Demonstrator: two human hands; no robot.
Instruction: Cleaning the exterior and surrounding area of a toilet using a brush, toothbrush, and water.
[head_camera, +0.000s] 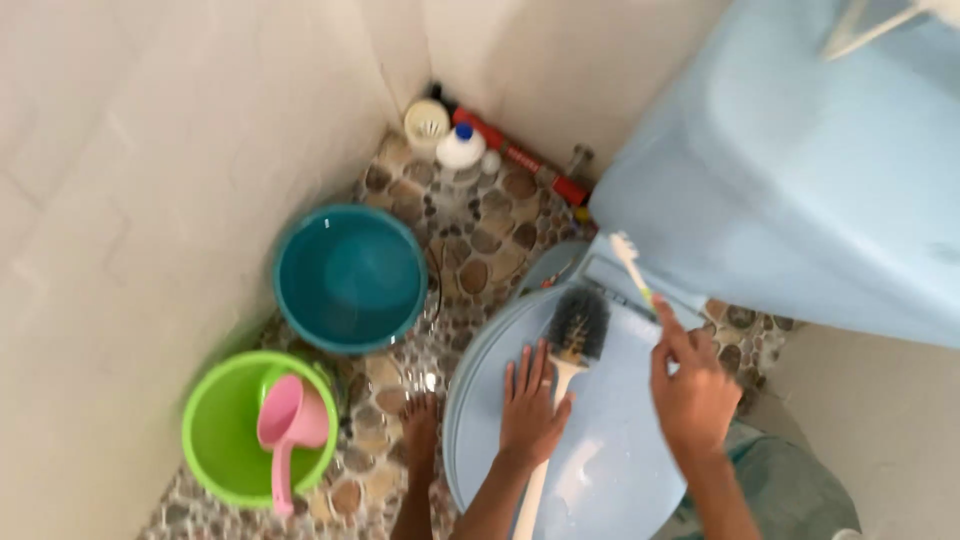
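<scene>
Both forearms rise from the bottom edge, closest to the lens, and reach onto the closed pale-blue toilet lid (610, 450).

Above and to the right of the hands, the pale-blue cistern (800, 190) fills the upper right corner. Under both hands lies the lid, wet and shiny between them. Well to the left of the left hand stands a teal bucket (350, 277) with water in it. Lower left of that hand sits a green bucket (215, 435), and a pink dipper (290, 425) rests inside it with its handle hanging over the near rim. A bare foot (420, 425) stands on the pebble floor (480, 230) just left of the left hand.

Left hand (530, 410) lies flat on the lid, fingers spread, over the white handle of a toilet brush (575, 325) whose dark bristles lie on the lid just beyond the fingertips. Right hand (693, 390) is closed around a toothbrush (632, 268), its white head pointing up and away to the hinge at the back of the lid.

Far beyond both hands, in the corner, stand a white bottle (461, 148) with a blue cap, a cream cup (427, 123) and a red tube (520, 157) along the wall.
</scene>
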